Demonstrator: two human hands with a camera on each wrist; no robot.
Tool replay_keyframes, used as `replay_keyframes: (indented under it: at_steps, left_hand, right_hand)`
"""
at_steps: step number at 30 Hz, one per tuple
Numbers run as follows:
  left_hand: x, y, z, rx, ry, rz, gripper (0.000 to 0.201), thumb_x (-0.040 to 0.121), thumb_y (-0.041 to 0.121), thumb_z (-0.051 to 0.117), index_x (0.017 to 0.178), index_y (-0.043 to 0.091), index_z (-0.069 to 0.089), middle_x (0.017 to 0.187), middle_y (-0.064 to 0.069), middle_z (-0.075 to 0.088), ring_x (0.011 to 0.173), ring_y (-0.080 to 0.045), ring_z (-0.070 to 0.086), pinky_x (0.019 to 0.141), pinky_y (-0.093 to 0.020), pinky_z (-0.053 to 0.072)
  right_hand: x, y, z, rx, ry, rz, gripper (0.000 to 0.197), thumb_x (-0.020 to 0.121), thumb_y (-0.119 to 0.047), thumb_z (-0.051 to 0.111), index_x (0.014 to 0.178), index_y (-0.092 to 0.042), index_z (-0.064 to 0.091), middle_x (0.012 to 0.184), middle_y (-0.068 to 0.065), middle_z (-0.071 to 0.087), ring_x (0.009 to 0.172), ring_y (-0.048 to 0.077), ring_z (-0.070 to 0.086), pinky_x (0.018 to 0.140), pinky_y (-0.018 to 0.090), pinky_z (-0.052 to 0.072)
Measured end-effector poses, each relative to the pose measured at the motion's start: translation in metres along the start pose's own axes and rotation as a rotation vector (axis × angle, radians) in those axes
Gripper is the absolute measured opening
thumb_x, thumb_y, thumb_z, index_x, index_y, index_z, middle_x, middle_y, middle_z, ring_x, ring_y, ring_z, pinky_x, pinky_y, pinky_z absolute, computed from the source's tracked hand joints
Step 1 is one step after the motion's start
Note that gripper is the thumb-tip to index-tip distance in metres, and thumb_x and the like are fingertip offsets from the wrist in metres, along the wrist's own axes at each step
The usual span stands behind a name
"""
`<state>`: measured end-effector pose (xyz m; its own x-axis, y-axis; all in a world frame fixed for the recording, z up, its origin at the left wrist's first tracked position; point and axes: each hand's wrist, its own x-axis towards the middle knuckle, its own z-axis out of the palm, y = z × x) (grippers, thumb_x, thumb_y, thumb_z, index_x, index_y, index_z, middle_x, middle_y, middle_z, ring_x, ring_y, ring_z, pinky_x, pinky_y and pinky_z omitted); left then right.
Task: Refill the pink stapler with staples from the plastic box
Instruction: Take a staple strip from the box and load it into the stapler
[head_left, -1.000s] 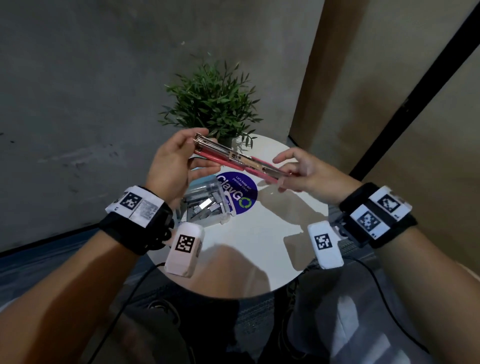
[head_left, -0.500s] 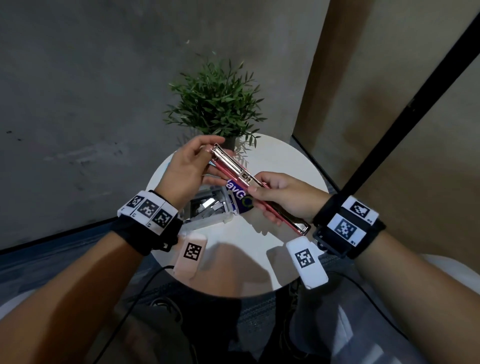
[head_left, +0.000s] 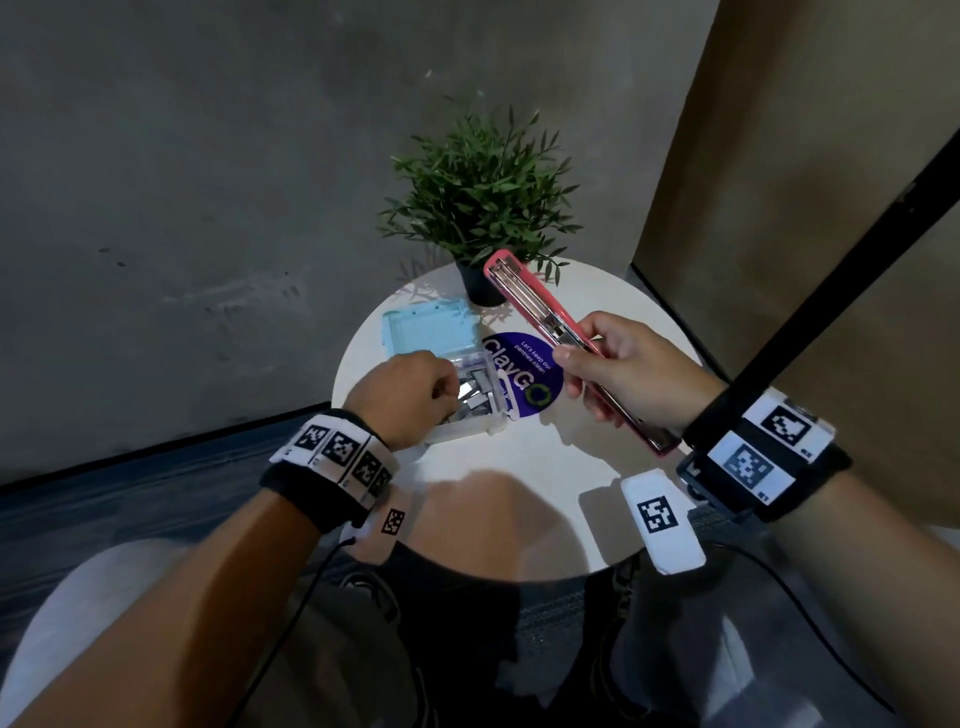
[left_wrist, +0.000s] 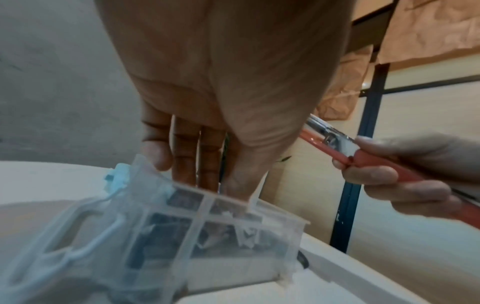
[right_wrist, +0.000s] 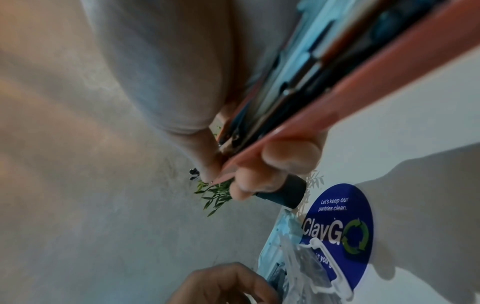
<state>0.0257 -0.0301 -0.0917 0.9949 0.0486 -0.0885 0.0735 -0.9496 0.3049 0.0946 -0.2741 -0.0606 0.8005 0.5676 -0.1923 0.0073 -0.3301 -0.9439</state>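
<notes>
The pink stapler (head_left: 524, 296) is opened out flat, its metal staple channel facing up. My right hand (head_left: 576, 358) grips it around the middle, above the table, with one end toward the plant. The right wrist view shows the stapler (right_wrist: 363, 82) with my fingers (right_wrist: 285, 156) curled round its edge. The clear plastic box (head_left: 467, 431) sits open on the table's left, its pale blue lid (head_left: 431, 332) folded back and staple strips (head_left: 475, 389) inside. My left hand (head_left: 415, 389) reaches down into the box (left_wrist: 233, 236). Its fingers (left_wrist: 187, 156) are straight, and the box wall hides their tips.
The small round white table (head_left: 519, 493) carries a blue round sticker (head_left: 535, 374) and a potted plant (head_left: 483, 208) at its far edge. A grey wall stands behind it. A black post (head_left: 831, 291) slants past my right wrist. My knees are under the near rim.
My left hand let go of the stapler's far end and dropped into the plastic box. The right hand now holds the stapler alone and has swung its far end toward the plant.
</notes>
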Motion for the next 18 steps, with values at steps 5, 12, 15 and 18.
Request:
replay_keyframes:
  at_steps: [5, 12, 15, 18]
  left_hand:
    - [0.0033, 0.0058, 0.0025, 0.107, -0.032, 0.014, 0.008, 0.089, 0.025, 0.057, 0.09, 0.022, 0.064, 0.097, 0.001, 0.065, 0.089, -0.025, 0.061, 0.068, -0.03, 0.041]
    - [0.006, 0.0024, 0.0015, 0.046, -0.034, -0.027, 0.019, 0.087, 0.02, 0.056, 0.105, 0.027, 0.06, 0.096, 0.005, 0.063, 0.086, -0.022, 0.058, 0.068, -0.03, 0.038]
    - [0.0081, -0.0006, 0.0008, -0.015, -0.024, -0.031, 0.032, 0.085, 0.013, 0.057, 0.114, 0.026, 0.058, 0.103, 0.002, 0.058, 0.091, -0.022, 0.058, 0.071, -0.03, 0.04]
    - [0.0087, -0.0016, 0.0021, 0.005, -0.018, -0.008, 0.024, 0.086, 0.025, 0.065, 0.109, 0.025, 0.059, 0.104, 0.002, 0.058, 0.091, -0.021, 0.059, 0.075, -0.031, 0.043]
  right_hand:
    - [-0.0006, 0.0024, 0.0005, -0.037, -0.012, 0.01, 0.023, 0.098, -0.028, 0.061, 0.101, -0.007, 0.053, 0.074, 0.01, 0.065, 0.048, 0.023, 0.052, 0.043, 0.029, 0.041]
    - [0.0001, 0.0033, 0.0065, -0.086, -0.039, 0.019, 0.024, 0.098, -0.028, 0.061, 0.101, -0.006, 0.053, 0.075, 0.012, 0.066, 0.049, 0.023, 0.054, 0.044, 0.03, 0.042]
    - [-0.0001, 0.0027, 0.0063, -0.097, -0.038, 0.021, 0.025, 0.098, -0.028, 0.061, 0.102, -0.005, 0.053, 0.075, 0.012, 0.067, 0.05, 0.023, 0.055, 0.045, 0.031, 0.042]
    - [0.0006, 0.0029, 0.006, -0.102, -0.033, 0.022, 0.025, 0.098, -0.028, 0.061, 0.104, -0.005, 0.053, 0.075, 0.011, 0.067, 0.05, 0.022, 0.055, 0.045, 0.031, 0.042]
